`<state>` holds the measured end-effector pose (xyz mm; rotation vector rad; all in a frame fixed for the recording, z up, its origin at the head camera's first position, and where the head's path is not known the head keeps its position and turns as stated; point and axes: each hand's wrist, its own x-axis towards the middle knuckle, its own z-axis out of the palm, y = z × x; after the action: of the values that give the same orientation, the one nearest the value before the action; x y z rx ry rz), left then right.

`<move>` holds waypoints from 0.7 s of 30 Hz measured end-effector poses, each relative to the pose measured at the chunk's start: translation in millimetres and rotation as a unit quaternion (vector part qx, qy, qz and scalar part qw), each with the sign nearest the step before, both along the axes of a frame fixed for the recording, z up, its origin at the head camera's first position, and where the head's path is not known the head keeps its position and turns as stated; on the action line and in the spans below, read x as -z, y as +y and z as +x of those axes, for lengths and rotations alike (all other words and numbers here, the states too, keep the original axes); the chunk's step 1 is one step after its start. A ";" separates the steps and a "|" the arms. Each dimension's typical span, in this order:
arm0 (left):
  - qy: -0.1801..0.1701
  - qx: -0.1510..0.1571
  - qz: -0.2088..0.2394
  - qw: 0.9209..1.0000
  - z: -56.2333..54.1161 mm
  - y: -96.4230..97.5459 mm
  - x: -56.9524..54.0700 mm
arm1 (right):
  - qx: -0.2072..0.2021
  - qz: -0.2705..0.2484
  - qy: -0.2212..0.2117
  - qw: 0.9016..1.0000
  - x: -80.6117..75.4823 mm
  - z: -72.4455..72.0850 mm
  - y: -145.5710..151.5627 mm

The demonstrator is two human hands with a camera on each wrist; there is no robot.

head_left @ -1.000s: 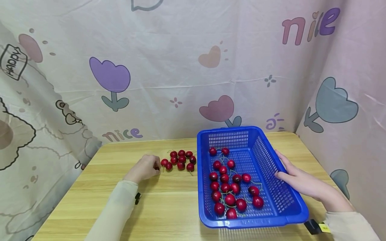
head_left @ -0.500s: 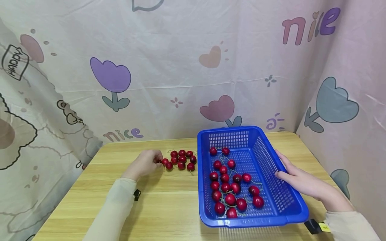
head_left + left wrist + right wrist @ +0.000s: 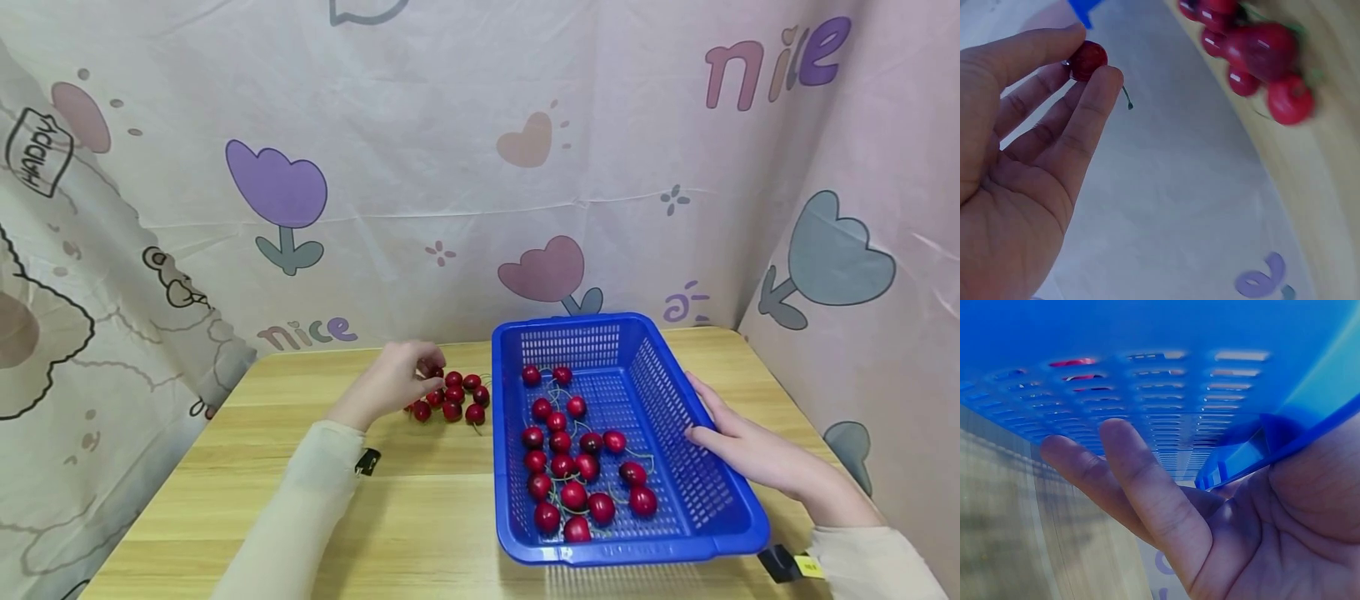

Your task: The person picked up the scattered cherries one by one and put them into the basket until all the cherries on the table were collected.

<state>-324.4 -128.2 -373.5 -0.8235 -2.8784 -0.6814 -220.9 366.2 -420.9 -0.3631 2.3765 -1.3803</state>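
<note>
In the left wrist view my left hand (image 3: 1041,125) pinches a dark red cherry (image 3: 1089,60) between thumb and fingertips, its green stem hanging free. The head view puts that left hand (image 3: 393,379) at the left side of a group of loose cherries (image 3: 453,395) on the table, covering part of it. My right hand (image 3: 750,454) grips the right rim of a blue plastic basket (image 3: 637,551), thumb over the edge. From the right wrist camera, its fingers (image 3: 1154,494) reach along the slotted outside of the basket. Several stemmed cherries (image 3: 573,496) lie inside, mostly toward the left.
The basket takes up the right half of the wooden table (image 3: 427,517), tilted with its near end toward me. A pale printed curtain (image 3: 420,167) hangs right behind the table's back edge and along both sides.
My left hand has moved right and up from the left edge of the loose cherries, now raised with one cherry. The right hand and basket have stayed in place.
</note>
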 end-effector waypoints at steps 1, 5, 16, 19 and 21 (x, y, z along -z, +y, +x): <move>0.003 0.007 0.002 1.000 0.4 4.7 -3.0 | 0.000 -0.002 0.000 1.000 0.7 -0.4 0.6; 0.013 0.027 0.000 1.000 1.2 23.8 -11.8 | -0.024 -0.007 0.017 1.000 12.9 -8.1 10.5; 0.008 0.092 -0.004 0.996 -1.5 82.2 -18.5 | 0.007 0.014 0.003 1.000 -1.0 1.0 -0.3; 0.015 0.102 -0.020 0.994 -1.4 93.2 -18.5 | 0.002 0.010 0.005 1.000 -0.9 0.9 -0.8; 0.015 0.106 -0.031 0.994 -2.2 99.4 -17.7 | 0.000 0.005 0.006 1.000 -0.5 0.6 -0.8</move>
<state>-326.6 -28.9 -355.9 -1.1492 -2.8248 -0.5938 -220.3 365.4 -420.4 -0.3702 2.3919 -1.3695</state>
